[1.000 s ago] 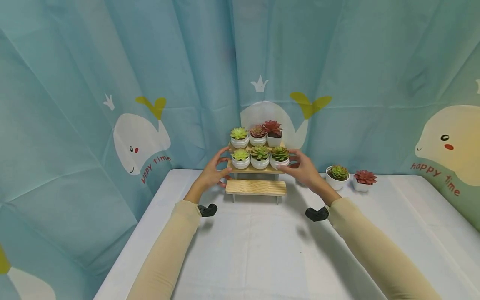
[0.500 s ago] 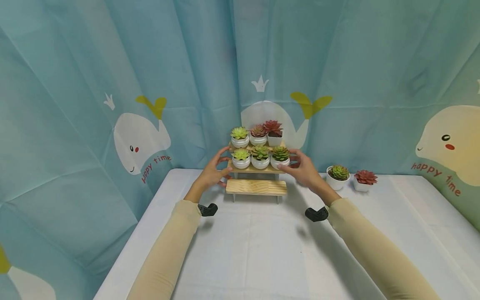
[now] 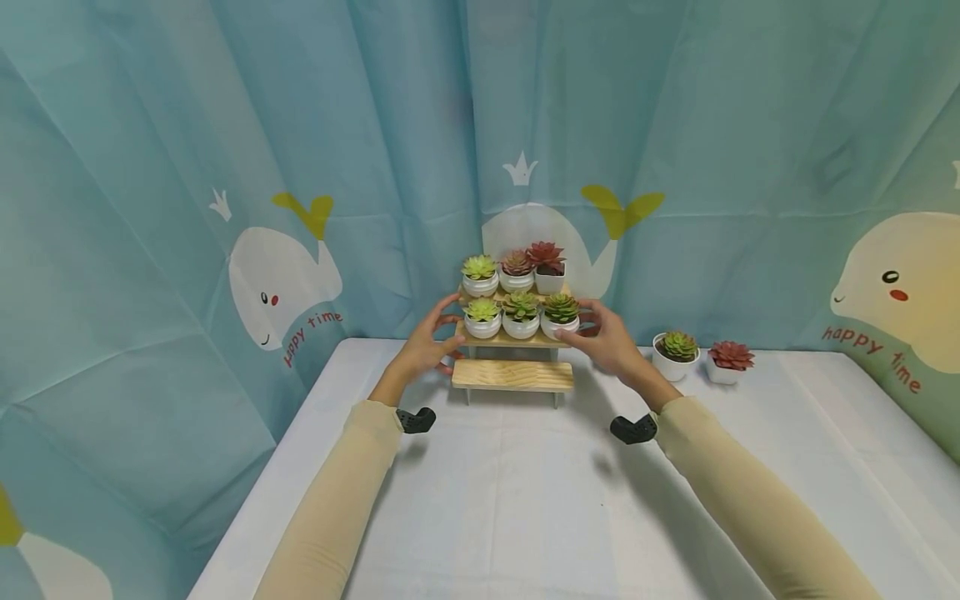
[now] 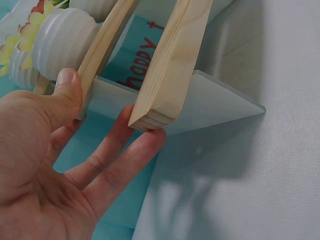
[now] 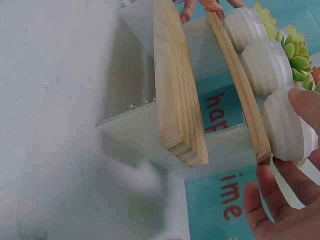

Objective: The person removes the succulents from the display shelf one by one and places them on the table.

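Observation:
A tiered wooden plant stand with pale side panels stands on the table in the head view. Potted succulents fill its top and middle boards; the bottom board bears nothing. My left hand holds the stand's left end. In the left wrist view its thumb lies on the middle board, a finger is on the board's other side, and other fingertips touch the bottom board. My right hand pinches the white pot of the dark green succulent, at the right end of the middle board, between thumb and fingers.
Right of the stand, a green succulent in a round white pot and a red succulent in a square pot stand on the white-covered table. A blue whale-print curtain hangs close behind. Each wrist wears a black device.

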Action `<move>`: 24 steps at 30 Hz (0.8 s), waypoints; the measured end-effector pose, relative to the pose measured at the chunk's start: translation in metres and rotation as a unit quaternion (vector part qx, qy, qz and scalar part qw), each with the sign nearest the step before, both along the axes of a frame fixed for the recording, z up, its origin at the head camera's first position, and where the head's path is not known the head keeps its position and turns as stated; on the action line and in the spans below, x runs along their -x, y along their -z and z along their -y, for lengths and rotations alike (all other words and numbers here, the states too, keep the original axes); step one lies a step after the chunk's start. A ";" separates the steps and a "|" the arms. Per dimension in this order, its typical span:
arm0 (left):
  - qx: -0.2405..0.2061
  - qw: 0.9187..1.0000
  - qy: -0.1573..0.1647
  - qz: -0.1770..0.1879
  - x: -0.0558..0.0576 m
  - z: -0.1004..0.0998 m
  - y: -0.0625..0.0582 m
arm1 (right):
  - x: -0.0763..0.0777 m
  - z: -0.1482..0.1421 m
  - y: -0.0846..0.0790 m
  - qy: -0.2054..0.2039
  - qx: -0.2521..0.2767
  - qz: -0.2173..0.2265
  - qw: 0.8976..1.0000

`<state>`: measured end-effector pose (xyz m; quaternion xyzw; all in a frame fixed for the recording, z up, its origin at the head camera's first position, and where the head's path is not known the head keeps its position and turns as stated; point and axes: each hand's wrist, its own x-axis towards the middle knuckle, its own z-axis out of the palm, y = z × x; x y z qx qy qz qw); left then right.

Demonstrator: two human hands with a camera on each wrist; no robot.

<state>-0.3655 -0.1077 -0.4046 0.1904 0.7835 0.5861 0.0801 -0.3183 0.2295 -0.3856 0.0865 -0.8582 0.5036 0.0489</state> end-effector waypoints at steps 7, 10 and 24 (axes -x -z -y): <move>0.003 1.000 -0.002 0.001 -0.001 0.000 0.000 | -0.001 -0.001 0.000 -0.005 0.006 -0.001 1.000; 0.001 1.000 -0.001 0.004 -0.001 0.000 0.001 | -0.001 -0.003 -0.001 -0.006 0.004 0.006 1.000; -0.002 1.000 -0.003 0.006 -0.003 -0.001 -0.001 | -0.013 -0.024 -0.022 -0.020 -0.037 0.013 0.999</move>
